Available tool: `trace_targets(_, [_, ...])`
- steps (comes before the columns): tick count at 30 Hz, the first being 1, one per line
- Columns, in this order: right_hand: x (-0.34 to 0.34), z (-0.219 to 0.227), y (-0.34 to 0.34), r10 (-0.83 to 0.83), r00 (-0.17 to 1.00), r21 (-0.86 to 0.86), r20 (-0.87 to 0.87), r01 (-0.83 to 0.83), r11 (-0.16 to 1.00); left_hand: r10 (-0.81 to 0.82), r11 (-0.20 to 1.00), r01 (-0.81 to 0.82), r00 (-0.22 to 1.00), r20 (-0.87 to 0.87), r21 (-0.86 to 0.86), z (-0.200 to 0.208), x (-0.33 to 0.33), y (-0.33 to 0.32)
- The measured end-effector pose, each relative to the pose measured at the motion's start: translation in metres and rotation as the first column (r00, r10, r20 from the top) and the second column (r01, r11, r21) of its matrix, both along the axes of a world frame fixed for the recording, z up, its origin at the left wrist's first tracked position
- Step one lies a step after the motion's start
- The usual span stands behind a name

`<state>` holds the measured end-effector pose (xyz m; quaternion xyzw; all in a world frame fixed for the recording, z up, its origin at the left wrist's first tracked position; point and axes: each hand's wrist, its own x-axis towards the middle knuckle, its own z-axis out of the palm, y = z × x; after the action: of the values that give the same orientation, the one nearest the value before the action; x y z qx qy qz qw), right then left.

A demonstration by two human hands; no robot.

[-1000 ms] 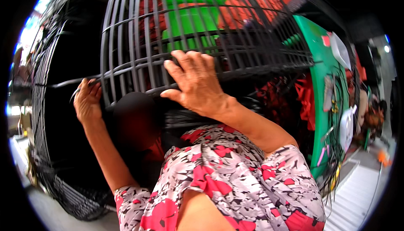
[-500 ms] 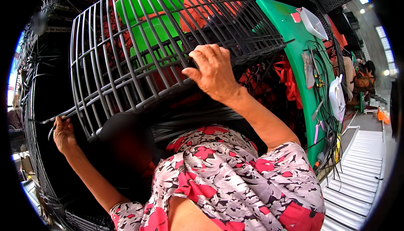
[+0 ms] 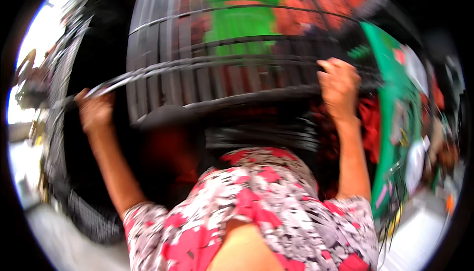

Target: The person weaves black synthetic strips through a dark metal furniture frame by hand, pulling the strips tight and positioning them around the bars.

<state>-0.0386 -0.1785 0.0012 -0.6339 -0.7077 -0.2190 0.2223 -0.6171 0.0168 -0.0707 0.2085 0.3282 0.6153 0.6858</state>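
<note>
L hand [image 3: 96,110]: fingers clamped on long, thin dark-grey strand [image 3: 119,80]. R hand [image 3: 339,87]: fingers curled; grip n/c (cannot tell, blur). Dark-grey, curved-bar, slatted frame [image 3: 232,61]: btwn both hands' fingers, extending fwd.

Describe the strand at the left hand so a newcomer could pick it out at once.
Find the big black barred frame across the upper middle. Just left of it is the left hand; the strand, grey and blurred, runs from there rightward onto the frame. Unlike the crossbar higher up, it juts past the frame's left edge.
</note>
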Motion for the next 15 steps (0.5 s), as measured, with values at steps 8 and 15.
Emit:
trace_targets(8, [0.023,-0.007,-0.026,-0.026,0.994,-0.092,-0.109,0.016,0.996,-0.231,0.961,0.178,0.937,-0.263,-0.21,0.037,0.152,-0.061])
trace_targets(15, [0.027,0.011,-0.027,-0.009,0.999,-0.04,-0.051,0.007,0.999,0.127,0.992,-0.059,0.583,-0.802,0.114,0.05,0.168,-0.045])
